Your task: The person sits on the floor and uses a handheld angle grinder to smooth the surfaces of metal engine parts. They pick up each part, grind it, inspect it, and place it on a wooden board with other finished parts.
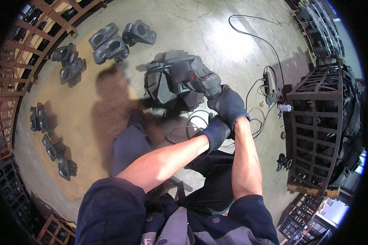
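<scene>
Dark gloves cover both of my hands. My right hand [230, 105] is closed around the body of a dark angle grinder [206, 79], which points away to the far left. Just below and nearer to me, my left hand [216, 131] is closed at the tool's rear end; its fingers are partly hidden. The grinder's head lies over a large black cast metal part [161, 83] on the floor. Where tool and part meet is dark and blurred, so I cannot tell whether they touch.
Several dark castings [110, 43] lie on the floor at the left and far left. A black cable [270, 43] runs to a power strip [267, 81] on the right. Beside it stands a metal cage crate [317, 122], with a small can [285, 108] near its edge. Rusty racks [8, 94] line the left.
</scene>
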Action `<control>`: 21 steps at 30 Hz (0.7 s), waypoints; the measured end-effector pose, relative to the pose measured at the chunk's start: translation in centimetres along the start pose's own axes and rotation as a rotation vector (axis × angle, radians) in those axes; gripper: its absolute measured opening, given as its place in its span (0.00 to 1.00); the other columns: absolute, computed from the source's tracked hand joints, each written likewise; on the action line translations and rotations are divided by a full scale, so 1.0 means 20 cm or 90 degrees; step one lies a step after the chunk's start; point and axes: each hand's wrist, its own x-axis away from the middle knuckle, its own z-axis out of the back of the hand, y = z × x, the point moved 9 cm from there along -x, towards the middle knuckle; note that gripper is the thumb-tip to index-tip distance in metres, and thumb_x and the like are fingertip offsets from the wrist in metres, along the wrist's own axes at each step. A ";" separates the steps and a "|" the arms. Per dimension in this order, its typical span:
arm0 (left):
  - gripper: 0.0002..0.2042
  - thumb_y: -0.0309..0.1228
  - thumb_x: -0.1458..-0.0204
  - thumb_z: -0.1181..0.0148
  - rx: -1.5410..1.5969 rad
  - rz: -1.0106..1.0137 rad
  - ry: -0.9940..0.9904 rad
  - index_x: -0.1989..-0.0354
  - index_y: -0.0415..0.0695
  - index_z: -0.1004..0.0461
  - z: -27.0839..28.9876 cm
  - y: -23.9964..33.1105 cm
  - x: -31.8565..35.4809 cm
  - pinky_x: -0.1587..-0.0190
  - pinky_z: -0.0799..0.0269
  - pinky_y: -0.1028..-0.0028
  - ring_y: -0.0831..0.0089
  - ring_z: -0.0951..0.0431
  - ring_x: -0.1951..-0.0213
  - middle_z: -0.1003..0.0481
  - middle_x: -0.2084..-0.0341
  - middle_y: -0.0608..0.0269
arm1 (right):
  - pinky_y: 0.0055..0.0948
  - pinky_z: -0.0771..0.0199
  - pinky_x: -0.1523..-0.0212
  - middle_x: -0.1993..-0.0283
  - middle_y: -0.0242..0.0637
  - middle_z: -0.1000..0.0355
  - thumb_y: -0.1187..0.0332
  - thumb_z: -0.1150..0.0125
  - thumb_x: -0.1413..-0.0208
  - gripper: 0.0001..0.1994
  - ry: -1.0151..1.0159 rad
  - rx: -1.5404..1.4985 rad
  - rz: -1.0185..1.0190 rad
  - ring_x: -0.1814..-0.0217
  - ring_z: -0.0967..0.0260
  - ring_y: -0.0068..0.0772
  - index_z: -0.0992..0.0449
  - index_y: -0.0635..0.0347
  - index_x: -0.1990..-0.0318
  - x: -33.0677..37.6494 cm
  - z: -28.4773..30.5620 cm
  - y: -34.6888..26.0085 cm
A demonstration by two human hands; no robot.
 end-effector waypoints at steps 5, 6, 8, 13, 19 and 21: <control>0.13 0.34 0.39 0.45 -0.094 -0.048 0.011 0.54 0.37 0.23 -0.01 0.00 -0.02 0.56 0.27 0.69 0.69 0.22 0.59 0.20 0.60 0.53 | 0.44 0.24 0.52 0.60 0.58 0.22 0.58 0.33 0.59 0.27 0.004 0.016 0.012 0.54 0.23 0.58 0.26 0.66 0.52 0.01 -0.01 0.01; 0.13 0.33 0.38 0.46 -0.055 0.006 -0.022 0.52 0.37 0.25 -0.02 -0.01 -0.02 0.53 0.28 0.70 0.71 0.24 0.56 0.21 0.57 0.54 | 0.44 0.24 0.52 0.60 0.58 0.22 0.58 0.33 0.59 0.27 0.005 0.018 0.015 0.54 0.23 0.58 0.26 0.66 0.52 0.00 -0.01 0.02; 0.13 0.30 0.36 0.47 0.021 0.117 -0.088 0.46 0.37 0.28 -0.04 0.00 0.00 0.48 0.30 0.73 0.74 0.29 0.50 0.25 0.51 0.58 | 0.44 0.24 0.52 0.60 0.58 0.22 0.58 0.33 0.59 0.27 0.007 0.019 0.021 0.54 0.23 0.58 0.25 0.66 0.52 -0.01 -0.02 0.03; 0.14 0.33 0.37 0.46 0.126 0.092 -0.018 0.49 0.36 0.26 -0.01 0.00 0.04 0.53 0.28 0.71 0.72 0.24 0.56 0.22 0.55 0.55 | 0.44 0.24 0.52 0.61 0.58 0.21 0.58 0.34 0.58 0.26 0.003 0.010 0.015 0.54 0.23 0.58 0.25 0.66 0.53 -0.02 -0.02 0.00; 0.14 0.31 0.36 0.48 -0.063 0.021 -0.031 0.47 0.36 0.28 -0.01 0.02 0.02 0.47 0.30 0.74 0.74 0.28 0.50 0.24 0.51 0.55 | 0.45 0.24 0.51 0.60 0.60 0.22 0.56 0.34 0.56 0.25 -0.017 0.028 0.020 0.52 0.23 0.59 0.25 0.65 0.54 0.01 -0.03 0.00; 0.14 0.31 0.36 0.48 -0.042 0.055 -0.050 0.47 0.36 0.28 -0.01 0.06 0.04 0.47 0.30 0.74 0.74 0.28 0.50 0.24 0.51 0.55 | 0.45 0.24 0.51 0.60 0.60 0.22 0.56 0.34 0.56 0.25 -0.010 0.024 0.021 0.53 0.23 0.59 0.25 0.65 0.54 0.01 -0.02 0.00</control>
